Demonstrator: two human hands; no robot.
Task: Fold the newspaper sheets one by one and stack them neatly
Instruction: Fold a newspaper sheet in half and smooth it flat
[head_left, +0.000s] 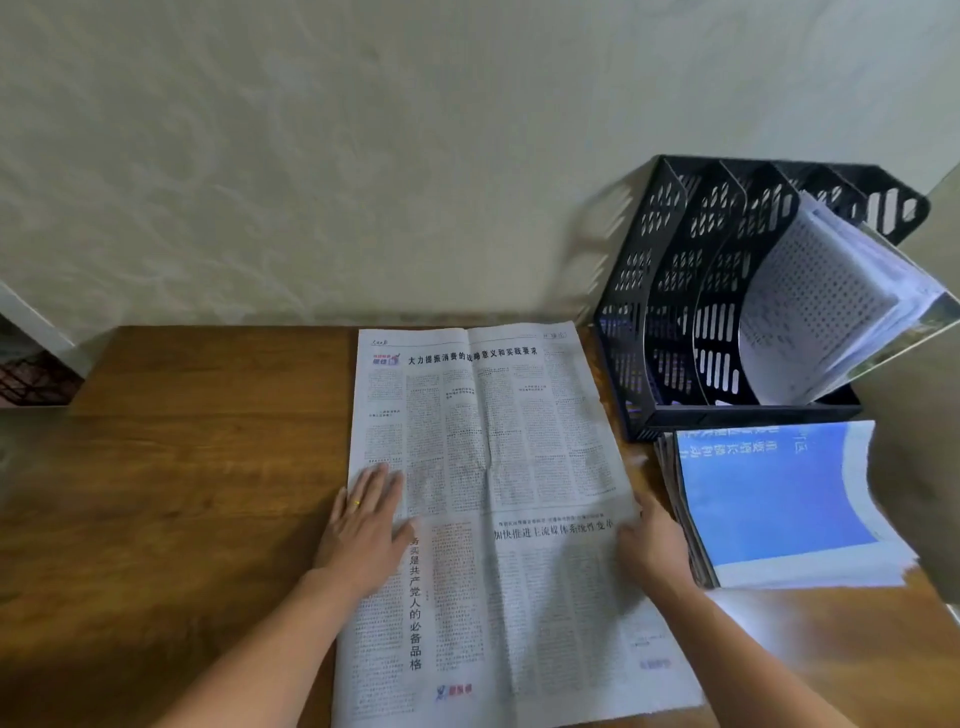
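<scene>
A newspaper sheet (498, 519) lay spread flat on the table (197, 467), running from the far edge to the near one. Your left hand (363, 525) pressed flat on its left side, fingers straight. Your right hand (652, 545) sat at the sheet's right edge; whether its fingers pinched the paper I could not tell. Just right lay a stack (779, 509) with a blue top, and beyond it a black rack (675, 291) holding papers (831, 296).

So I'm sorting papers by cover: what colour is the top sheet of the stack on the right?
Mostly blue, white along its edges: top sheet, head view.
</scene>
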